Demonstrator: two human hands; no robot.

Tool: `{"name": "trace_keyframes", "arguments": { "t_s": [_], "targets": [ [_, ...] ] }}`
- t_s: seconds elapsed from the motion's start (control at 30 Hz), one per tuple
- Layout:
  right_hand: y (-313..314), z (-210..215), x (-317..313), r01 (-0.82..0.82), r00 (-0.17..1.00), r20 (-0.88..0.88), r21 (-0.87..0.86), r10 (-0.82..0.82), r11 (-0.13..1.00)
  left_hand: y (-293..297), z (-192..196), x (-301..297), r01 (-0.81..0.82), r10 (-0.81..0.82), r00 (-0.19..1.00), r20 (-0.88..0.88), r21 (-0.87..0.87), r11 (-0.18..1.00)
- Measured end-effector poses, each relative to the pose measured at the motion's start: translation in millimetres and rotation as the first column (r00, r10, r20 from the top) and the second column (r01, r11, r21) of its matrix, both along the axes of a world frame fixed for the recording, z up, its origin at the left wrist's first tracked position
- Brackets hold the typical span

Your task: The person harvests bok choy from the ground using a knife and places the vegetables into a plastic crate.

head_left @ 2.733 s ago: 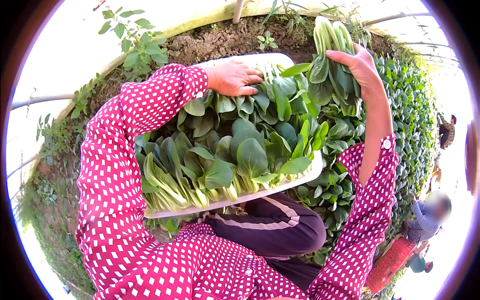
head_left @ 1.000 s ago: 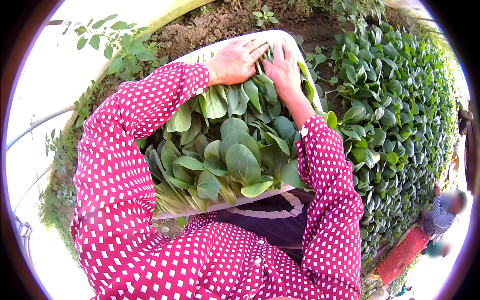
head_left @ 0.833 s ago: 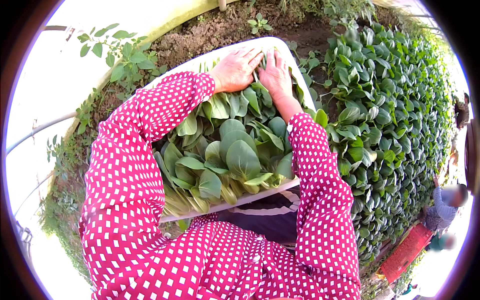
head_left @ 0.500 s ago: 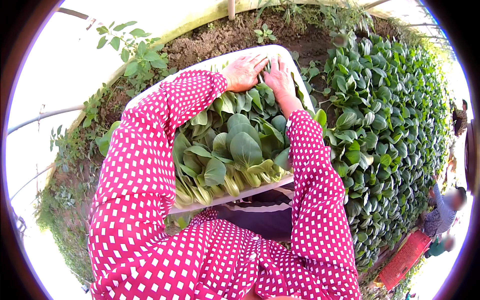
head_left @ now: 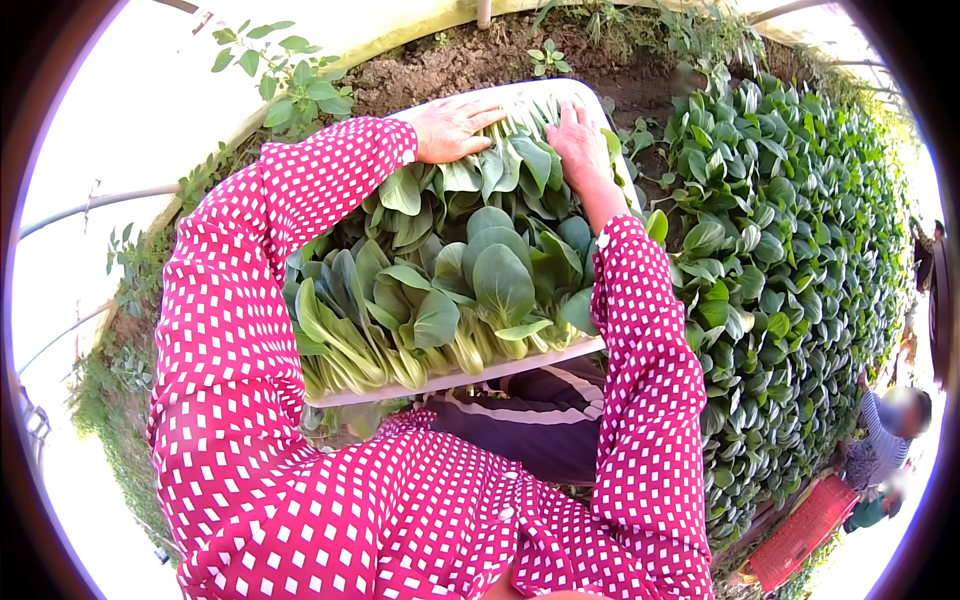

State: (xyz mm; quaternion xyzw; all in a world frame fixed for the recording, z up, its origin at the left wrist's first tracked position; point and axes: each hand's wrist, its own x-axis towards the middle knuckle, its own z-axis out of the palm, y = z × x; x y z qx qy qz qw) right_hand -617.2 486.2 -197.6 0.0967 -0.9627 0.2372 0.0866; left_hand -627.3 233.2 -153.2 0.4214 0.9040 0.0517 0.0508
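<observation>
Far left: a pale translucent plastic sheet wall point(head_left: 110, 130) with thin bent support rods, weeds and a leafy green shrub point(head_left: 285, 75) along its foot.

Left arm in a magenta sleeve with white square dots point(head_left: 250, 270) reaches up from the lower edge. The left hand point(head_left: 452, 127) lies flat, fingers spread and loosely extended, palm down on the leaves at the far left corner of the load. It grips nothing; it presses on the greens.

Centre: a white rectangular plastic tray point(head_left: 470, 378), held across the lap, packed full with cut green leafy bok choy heads point(head_left: 470, 270). Pale stalk ends line up along the near rim, dark rounded leaves point away from the person. Dark trousers with a pale stripe point(head_left: 530, 420) show just under the near rim.

Right hand point(head_left: 578, 142) rests on the leaves at the far right of the tray, near the left hand but apart from it, fingers extended and close together, palm down, holding nothing.

Beyond the tray: a strip of bare brown soil point(head_left: 470, 60).

Right: a dense bed of growing green leafy plants point(head_left: 790, 270), just beside the tray's right edge.

Lower right: a red plastic crate point(head_left: 805, 525) on the ground and another person point(head_left: 885, 435) crouched near it, partly blurred.
</observation>
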Motion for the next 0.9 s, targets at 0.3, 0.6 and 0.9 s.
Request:
{"name": "trace_keyframes", "arguments": {
  "t_s": [0.3,0.6,0.9],
  "targets": [
    [26.7,77.6,11.3,0.039,0.975,0.223,-0.075,-0.021,0.996,4.1,16.4,-12.6,-0.059,0.057,0.994,0.091,0.010,0.998],
    [206.4,187.7,149.4,0.143,0.989,0.063,-0.236,-0.132,0.961,-38.9,143.1,-50.3,-0.150,0.140,0.986,0.092,0.111,0.982],
    [409.3,139.7,545.4,0.802,0.587,0.600,-0.522,-0.544,0.290,125.2,268.7,108.4,0.236,-0.240,0.971,-0.006,0.223,0.946]
  ]
}}
